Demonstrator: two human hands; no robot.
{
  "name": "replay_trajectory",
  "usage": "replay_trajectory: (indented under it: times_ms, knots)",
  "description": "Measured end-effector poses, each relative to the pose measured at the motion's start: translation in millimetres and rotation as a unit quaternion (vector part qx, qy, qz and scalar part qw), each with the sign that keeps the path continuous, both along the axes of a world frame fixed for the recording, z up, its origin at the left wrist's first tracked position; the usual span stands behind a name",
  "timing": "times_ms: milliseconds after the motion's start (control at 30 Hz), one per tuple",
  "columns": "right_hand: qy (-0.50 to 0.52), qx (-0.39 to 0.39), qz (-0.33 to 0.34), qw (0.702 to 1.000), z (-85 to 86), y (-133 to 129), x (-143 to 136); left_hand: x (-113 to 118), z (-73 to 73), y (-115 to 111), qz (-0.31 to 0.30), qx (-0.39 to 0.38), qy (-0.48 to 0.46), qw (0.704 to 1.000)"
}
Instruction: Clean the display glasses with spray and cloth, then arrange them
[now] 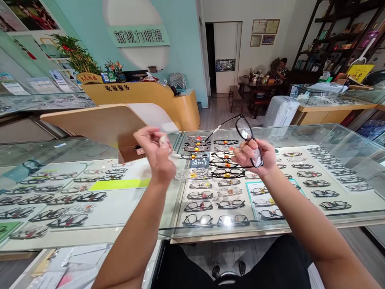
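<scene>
Dark-framed eyeglasses (253, 138) are held up above the glass counter, tilted on their side. My right hand (258, 156) is closed on them around one lens and the bridge. One temple stretches leftward from the upper lens, with a small white piece on it. My left hand (158, 154) is apart from the eyeglasses, raised to their left, with its fingers pinched together. Something pale and blurred shows at its fingertips, too unclear to name. Below both hands, a display case (177, 200) holds rows of eyeglasses, several with orange or red tags.
A wooden-edged board or mirror back (90, 120) stands on the counter behind my left hand. Farther off are a curved yellow reception desk (144, 96), a wrapped grey box (281, 114) and a person (282, 74) near a table. Papers (75, 265) lie at the lower left.
</scene>
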State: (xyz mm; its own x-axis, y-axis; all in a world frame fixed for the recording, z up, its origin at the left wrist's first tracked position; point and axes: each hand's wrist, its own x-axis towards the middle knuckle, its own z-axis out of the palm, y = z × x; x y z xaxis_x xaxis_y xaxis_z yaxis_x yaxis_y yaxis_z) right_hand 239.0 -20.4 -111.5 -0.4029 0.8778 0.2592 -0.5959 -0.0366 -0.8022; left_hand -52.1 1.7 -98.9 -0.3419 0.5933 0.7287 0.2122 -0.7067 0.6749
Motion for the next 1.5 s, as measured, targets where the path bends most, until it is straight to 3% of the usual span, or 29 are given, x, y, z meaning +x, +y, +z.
replay_trajectory:
  times_ms: [67, 133, 300, 833, 1300, 1500]
  knots:
    - [0.007, 0.005, 0.002, 1.0, -0.6, -1, 0, 21, -4.4, -14, -0.125, 0.004, -0.037, 0.991]
    - [0.015, 0.005, 0.005, 1.0, -0.9, -2, -1, 37, -8.8, -27, -0.207, -0.017, -0.038, 0.977]
    - [0.005, -0.008, -0.004, 1.0, 1.1, -8, -7, 55, -17.2, -49, -0.313, -0.124, -0.02, 0.941]
    - [-0.047, -0.004, 0.063, 0.997, -3.5, -14, -26, 68, -37.9, -51, -0.347, -0.156, -0.029, 0.924]
    - [-0.057, -0.009, 0.133, 0.989, -10.2, -8, -27, 62, -35.2, -47, -0.313, -0.148, -0.037, 0.937]
    - [-0.048, -0.006, 0.145, 0.988, -11.4, -6, -27, 61, -34.3, -44, -0.329, -0.144, -0.061, 0.931]
